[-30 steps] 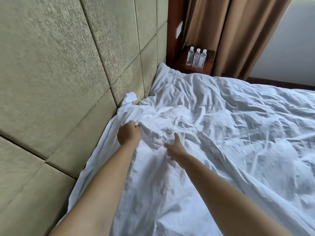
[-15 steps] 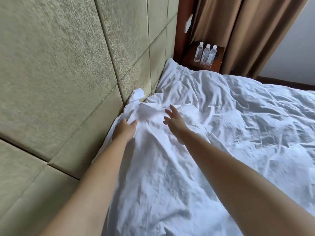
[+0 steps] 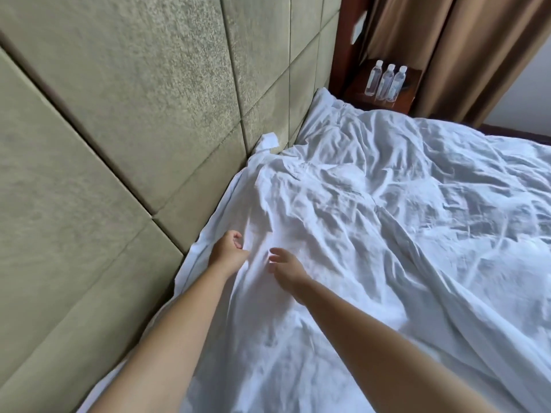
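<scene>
The white duvet (image 3: 372,228) lies rumpled over the bed. Its head edge is pushed against the padded headboard (image 3: 134,129), which runs from 7 o'clock up to 1 o'clock of the view. Both hands work at that edge, at 7 o'clock from the duvet's middle. That is likely because the bunched cloth along the headboard needs pulling flat.

The left hand (image 3: 228,253) is just beside the headboard, fingers curled loosely toward the palm. I cannot tell whether a pinch of cloth sits between them. The right hand (image 3: 286,267), near it at 3 o'clock, is relaxed and spread low over the cloth and grasps nothing. I judge it is placed to smooth while the other hand draws.

A loose white corner (image 3: 268,143) stands up against the headboard at 12 o'clock from the hands. Three water bottles (image 3: 386,82) stand on the nightstand (image 3: 356,87) at 1 o'clock, well apart from the work.
</scene>
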The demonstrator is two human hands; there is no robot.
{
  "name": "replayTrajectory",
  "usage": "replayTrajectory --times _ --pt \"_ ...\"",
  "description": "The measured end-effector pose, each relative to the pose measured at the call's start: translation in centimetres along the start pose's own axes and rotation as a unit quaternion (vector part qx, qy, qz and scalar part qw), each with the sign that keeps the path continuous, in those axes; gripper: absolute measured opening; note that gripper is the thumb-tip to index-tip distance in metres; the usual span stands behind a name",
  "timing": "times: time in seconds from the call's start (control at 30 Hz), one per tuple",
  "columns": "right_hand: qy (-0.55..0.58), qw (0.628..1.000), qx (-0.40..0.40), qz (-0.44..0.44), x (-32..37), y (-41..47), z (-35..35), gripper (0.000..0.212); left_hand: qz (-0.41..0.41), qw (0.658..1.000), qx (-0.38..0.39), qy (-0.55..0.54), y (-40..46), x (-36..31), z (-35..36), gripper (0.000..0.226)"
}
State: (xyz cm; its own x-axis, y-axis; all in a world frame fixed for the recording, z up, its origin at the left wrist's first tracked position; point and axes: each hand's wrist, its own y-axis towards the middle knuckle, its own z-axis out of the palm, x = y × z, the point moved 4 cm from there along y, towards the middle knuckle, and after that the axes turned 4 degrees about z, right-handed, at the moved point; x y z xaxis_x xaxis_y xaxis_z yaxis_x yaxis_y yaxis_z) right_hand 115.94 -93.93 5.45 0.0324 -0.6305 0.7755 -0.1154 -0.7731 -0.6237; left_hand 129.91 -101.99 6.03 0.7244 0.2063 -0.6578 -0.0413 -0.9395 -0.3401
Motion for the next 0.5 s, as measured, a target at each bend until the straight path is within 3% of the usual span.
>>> replayTrajectory --times 0.27,0.4,0.5 --pt "-0.077 0.995 0.065 0.023 -7.8 -9.9 4.1 0.046 -0.071 0.987 0.112 0.088 -15.0 9.0 0.8 0.018" --pt "-0.144 0.985 0.090 0.007 -11.8 -14.1 4.5 0.048 -0.076 0.967 0.137 0.198 -21.7 13.6 1.2 0.060" --pt "-0.184 0.977 0.111 0.005 -14.0 -17.0 4.4 0.050 -0.087 0.951 0.146 0.259 -25.6 15.5 1.5 0.079"
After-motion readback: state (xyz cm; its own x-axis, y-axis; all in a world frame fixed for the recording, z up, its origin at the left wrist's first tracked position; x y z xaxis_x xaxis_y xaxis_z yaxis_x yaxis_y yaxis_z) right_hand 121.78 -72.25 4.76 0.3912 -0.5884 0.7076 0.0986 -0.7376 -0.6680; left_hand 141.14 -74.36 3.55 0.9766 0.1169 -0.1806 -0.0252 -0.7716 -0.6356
